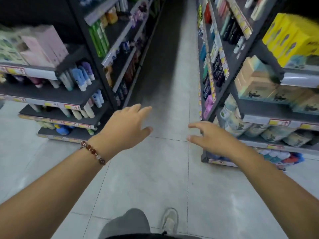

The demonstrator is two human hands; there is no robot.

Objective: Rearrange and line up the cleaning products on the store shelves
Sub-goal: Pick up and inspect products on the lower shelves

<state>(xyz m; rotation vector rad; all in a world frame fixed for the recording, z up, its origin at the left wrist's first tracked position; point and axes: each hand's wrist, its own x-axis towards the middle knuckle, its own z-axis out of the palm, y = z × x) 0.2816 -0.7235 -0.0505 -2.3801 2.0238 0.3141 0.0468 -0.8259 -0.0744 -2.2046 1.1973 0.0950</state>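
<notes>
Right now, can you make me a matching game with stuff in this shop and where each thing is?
Things:
1. yellow boxes
2. pink boxes
3. beaded bracelet
4. shoe

Places:
A. left wrist
B. top shelf, right side
C. on the floor tiles, bottom of view
D. top shelf, left side

Pairs: 1-B, 2-D, 3-A, 4-C

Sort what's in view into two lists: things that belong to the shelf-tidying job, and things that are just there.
Belongs to the job:
- left hand, empty
- right hand, empty
- bottles on the left shelves
- bottles on the right aisle shelves

Just there:
- yellow boxes
- pink boxes
- bead bracelet
- floor tiles
- shoe
</notes>
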